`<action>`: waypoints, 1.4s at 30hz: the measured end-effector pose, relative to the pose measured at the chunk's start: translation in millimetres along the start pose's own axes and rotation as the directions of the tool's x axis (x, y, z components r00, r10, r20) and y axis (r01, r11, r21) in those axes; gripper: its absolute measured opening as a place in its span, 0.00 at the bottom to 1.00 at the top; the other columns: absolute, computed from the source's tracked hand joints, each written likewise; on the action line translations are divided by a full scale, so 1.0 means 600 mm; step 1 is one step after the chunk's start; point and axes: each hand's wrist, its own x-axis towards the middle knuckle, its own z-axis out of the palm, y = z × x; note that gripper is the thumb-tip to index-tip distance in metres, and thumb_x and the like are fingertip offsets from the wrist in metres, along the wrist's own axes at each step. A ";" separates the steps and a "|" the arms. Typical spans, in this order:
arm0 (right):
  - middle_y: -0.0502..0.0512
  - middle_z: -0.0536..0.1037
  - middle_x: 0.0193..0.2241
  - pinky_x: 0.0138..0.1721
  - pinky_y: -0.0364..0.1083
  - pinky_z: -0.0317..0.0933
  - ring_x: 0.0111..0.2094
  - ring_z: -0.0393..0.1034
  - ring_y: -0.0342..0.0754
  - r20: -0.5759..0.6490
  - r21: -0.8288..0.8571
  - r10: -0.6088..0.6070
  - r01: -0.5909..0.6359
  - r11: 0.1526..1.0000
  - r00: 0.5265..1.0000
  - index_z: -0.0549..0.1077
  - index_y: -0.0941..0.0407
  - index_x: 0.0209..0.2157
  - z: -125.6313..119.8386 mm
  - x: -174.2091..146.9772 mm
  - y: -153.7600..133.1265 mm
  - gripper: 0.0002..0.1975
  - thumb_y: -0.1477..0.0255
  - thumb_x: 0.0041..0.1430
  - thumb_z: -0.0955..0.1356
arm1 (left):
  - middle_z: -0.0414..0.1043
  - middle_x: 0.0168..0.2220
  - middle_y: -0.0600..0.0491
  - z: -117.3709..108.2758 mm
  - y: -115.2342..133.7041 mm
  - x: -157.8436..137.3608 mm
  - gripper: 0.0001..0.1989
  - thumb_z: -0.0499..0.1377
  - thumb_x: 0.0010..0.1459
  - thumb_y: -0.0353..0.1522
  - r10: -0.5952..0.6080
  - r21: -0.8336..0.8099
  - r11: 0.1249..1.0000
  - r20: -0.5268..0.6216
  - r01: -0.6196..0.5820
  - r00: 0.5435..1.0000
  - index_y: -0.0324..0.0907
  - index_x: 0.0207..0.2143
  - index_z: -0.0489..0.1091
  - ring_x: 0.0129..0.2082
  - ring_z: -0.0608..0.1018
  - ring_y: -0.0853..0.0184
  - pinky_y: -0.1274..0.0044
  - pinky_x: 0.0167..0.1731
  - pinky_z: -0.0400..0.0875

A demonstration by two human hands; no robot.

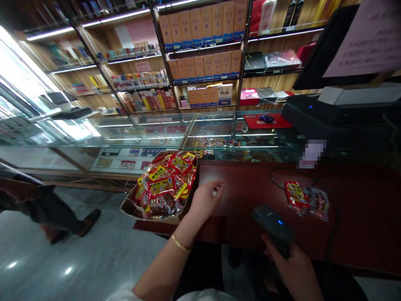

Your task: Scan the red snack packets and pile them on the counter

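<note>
The printing on a pink sheet of paper (365, 42) across the black monitor (308, 73) is too blurred to read, and both run past the upper right edge. A small patch above the counter is pixelated, so what lies under it cannot be told. At the far left, a person in dark trousers (58, 209) is cut off by the frame. A thin dark cable (275, 180) curves near two packets, its ends hard to follow.

The black handheld scanner (265, 217), with a lit blue light on top, is held over the near edge of the dark red-brown wooden counter (244, 179); its handle is partly covered by fingers. To the left, an open brown cardboard box (129, 207) sits at the counter's end, heaped with shiny red-and-yellow plastic packets (161, 184), some with clear windows showing brown contents. Right of the scanner lie a red-and-yellow packet (295, 194) and, just beside it, a clear packet with red print (319, 203).

The right hand (293, 265) is wrapped around the scanner's handle. The left hand (205, 198), a gold bangle (181, 243) at its wrist, is beside the box's right side, fingers loosely curled inward; whether they enclose anything cannot be told.
</note>
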 end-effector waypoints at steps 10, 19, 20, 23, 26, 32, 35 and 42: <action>0.58 0.85 0.27 0.36 0.48 0.72 0.31 0.82 0.58 0.018 0.083 -0.084 0.083 0.993 0.996 0.81 0.55 0.36 0.032 -0.001 -0.026 0.30 0.41 0.50 0.69 | 0.65 0.65 0.42 -0.279 -0.045 -0.073 0.31 0.61 0.58 0.36 -0.021 0.854 0.481 -0.214 0.198 0.977 0.45 0.64 0.63 0.69 0.58 0.48 0.50 0.66 0.46; 0.59 0.85 0.27 0.35 0.48 0.72 0.31 0.83 0.58 0.016 0.078 -0.048 0.046 0.996 0.999 0.81 0.55 0.36 0.015 -0.006 -0.020 0.29 0.43 0.50 0.71 | 0.76 0.55 0.46 -0.273 -0.044 -0.072 0.18 0.56 0.64 0.39 0.086 0.803 0.576 -0.244 0.152 0.966 0.47 0.54 0.75 0.61 0.71 0.51 0.57 0.62 0.60; 0.59 0.86 0.27 0.34 0.48 0.72 0.31 0.83 0.58 0.014 0.084 -0.043 0.042 0.996 0.999 0.81 0.55 0.35 0.014 -0.006 -0.022 0.29 0.43 0.49 0.71 | 0.77 0.53 0.47 -0.268 -0.035 -0.073 0.17 0.55 0.65 0.39 0.158 0.790 0.599 -0.278 0.132 0.948 0.47 0.51 0.77 0.59 0.73 0.53 0.60 0.61 0.62; 0.59 0.86 0.28 0.33 0.47 0.72 0.31 0.83 0.58 0.015 0.101 -0.029 0.028 0.995 0.999 0.81 0.56 0.35 0.013 -0.006 -0.027 0.29 0.44 0.50 0.71 | 0.77 0.46 0.47 -0.229 -0.003 -0.081 0.16 0.55 0.66 0.39 0.332 0.740 0.664 -0.416 0.104 0.847 0.47 0.48 0.79 0.46 0.77 0.59 0.67 0.50 0.70; 0.58 0.85 0.27 0.34 0.46 0.72 0.30 0.82 0.56 0.009 0.116 -0.016 0.015 0.993 1.000 0.81 0.57 0.36 0.013 -0.004 -0.028 0.28 0.45 0.51 0.71 | 0.76 0.36 0.51 -0.158 0.020 -0.093 0.17 0.55 0.67 0.39 0.304 0.651 0.759 -0.360 0.004 0.882 0.48 0.53 0.77 0.32 0.77 0.68 0.77 0.36 0.71; 0.59 0.85 0.27 0.34 0.48 0.72 0.30 0.82 0.58 -0.017 0.125 -0.004 0.006 0.992 1.000 0.81 0.55 0.33 0.001 -0.002 -0.027 0.27 0.45 0.48 0.71 | 0.82 0.30 0.51 -0.013 -0.017 -0.104 0.17 0.56 0.66 0.38 0.041 0.452 0.892 -0.026 -0.025 0.999 0.51 0.53 0.78 0.27 0.80 0.67 0.80 0.31 0.71; 0.58 0.84 0.25 0.33 0.48 0.72 0.28 0.81 0.58 -0.030 0.128 -0.002 0.006 0.992 1.000 0.81 0.55 0.33 -0.007 -0.005 -0.030 0.27 0.44 0.48 0.71 | 0.81 0.27 0.51 0.021 -0.038 -0.097 0.20 0.54 0.66 0.37 -0.123 0.316 0.944 0.056 0.099 0.991 0.48 0.57 0.75 0.23 0.79 0.67 0.80 0.27 0.69; 0.58 0.84 0.23 0.33 0.48 0.72 0.27 0.81 0.57 -0.031 0.109 -0.034 0.037 0.993 0.999 0.80 0.55 0.32 -0.006 -0.007 -0.031 0.28 0.43 0.50 0.70 | 0.82 0.45 0.44 0.049 -0.064 -0.065 0.20 0.56 0.62 0.39 -0.231 -0.083 0.968 0.074 0.237 0.970 0.39 0.50 0.79 0.43 0.82 0.58 0.71 0.44 0.75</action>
